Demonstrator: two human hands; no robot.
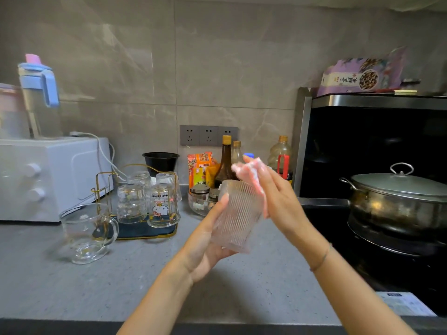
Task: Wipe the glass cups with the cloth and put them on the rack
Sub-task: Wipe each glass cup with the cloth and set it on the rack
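The left hand (205, 240) cups a clear ribbed glass tumbler (238, 216) from below and behind, fingers wrapped round its side, holding it tilted above the grey speckled table (145, 286). The right hand (278, 197) is closed on a crumpled pink and white cloth (251, 172), pressing it against the tumbler's rim and right side.

To the left stands the gold wire rack with a dark tray (145, 228), carrying four upturned glass cups: two ribbed ones (154, 182) at the back, a bumpy clear one (131, 201) and one printed with a cartoon cat (164, 204) in front. Just left of the rack's front corner, a clear glass mug with a handle (88, 232) sits upright on the table. Behind it is a white toaster oven (53, 175) with a blue and pink lidded jug (40, 93) on top.

Directly behind the raised tumbler are a glass dish of small seasoning jars (200, 199), an orange snack packet (199, 168), dark and pale sauce bottles (226, 163) and a black plastic bowl (160, 160), all close to the tiled wall below grey wall sockets (208, 135).

On the right, a black stove (338, 228) borders the table, holding a lidded steel pot (401, 199) near the right wrist. A purple food bag (362, 76) lies on the hood above.

The broad front stretch of table below the arms is bare up to its dark front edge (72, 327).
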